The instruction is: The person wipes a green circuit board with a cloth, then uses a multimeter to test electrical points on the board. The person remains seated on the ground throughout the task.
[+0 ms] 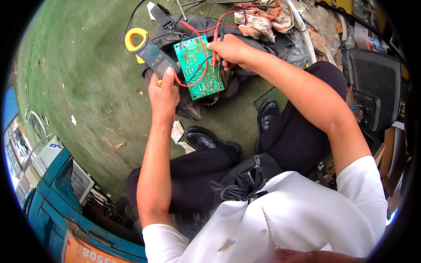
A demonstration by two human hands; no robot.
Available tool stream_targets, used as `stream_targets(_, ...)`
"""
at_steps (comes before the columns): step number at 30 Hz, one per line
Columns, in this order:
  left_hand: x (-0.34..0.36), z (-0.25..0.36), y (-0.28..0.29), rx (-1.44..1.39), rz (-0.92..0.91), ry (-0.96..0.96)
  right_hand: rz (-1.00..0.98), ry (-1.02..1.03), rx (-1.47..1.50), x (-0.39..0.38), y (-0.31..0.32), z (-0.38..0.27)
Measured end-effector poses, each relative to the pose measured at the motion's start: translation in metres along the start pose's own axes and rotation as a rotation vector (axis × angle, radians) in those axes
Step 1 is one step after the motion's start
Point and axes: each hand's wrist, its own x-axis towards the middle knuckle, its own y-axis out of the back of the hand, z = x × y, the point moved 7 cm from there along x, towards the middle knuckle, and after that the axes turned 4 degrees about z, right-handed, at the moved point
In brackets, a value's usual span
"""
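My left hand point(164, 94) is closed round the lower end of a clamp meter point(158, 59), grey-bodied with a yellow-orange jaw and a small display. Just right of it a green circuit board point(190, 65) lies on a black bag point(201, 26), its solder side up. My right hand point(232, 49) grips a red test probe point(215, 52) and a black test probe point(220, 57) together, tips pointing down over the board's right side. Whether the tips touch the board I cannot tell. A red lead point(205, 65) loops across the board to the meter.
Crumpled, stained cloths point(263, 22) lie beyond my right hand, beside a pale hose point(302, 30). Clutter and a dark plastic casing point(372, 87) line the right. At lower left stands a teal metal vehicle or cabinet point(52, 210). Paper scraps dot the green floor point(87, 87).
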Motion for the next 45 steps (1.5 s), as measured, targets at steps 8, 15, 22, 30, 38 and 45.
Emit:
stream_targets(8,0.001,-0.002,0.005,-0.023,-0.002,0.03,-0.01,0.001,0.004,0.007,-0.004,0.002)
stream_targets(15,0.002,-0.004,0.007,-0.042,-0.001,0.034,-0.009,-0.008,0.002,0.007,-0.006,0.0)
stream_targets(22,0.003,-0.006,0.008,-0.053,-0.007,0.044,-0.024,-0.006,-0.001,0.01,-0.007,0.002)
stream_targets(30,0.002,-0.006,0.009,-0.05,0.011,0.04,-0.019,-0.007,0.0,0.004,-0.009,-0.002)
stream_targets(38,0.001,-0.008,0.011,-0.045,0.008,0.032,-0.017,-0.01,0.018,0.0,-0.011,-0.003)
stream_targets(45,0.0,-0.008,0.012,-0.042,0.017,0.028,-0.016,-0.025,0.028,-0.002,-0.012,-0.003)
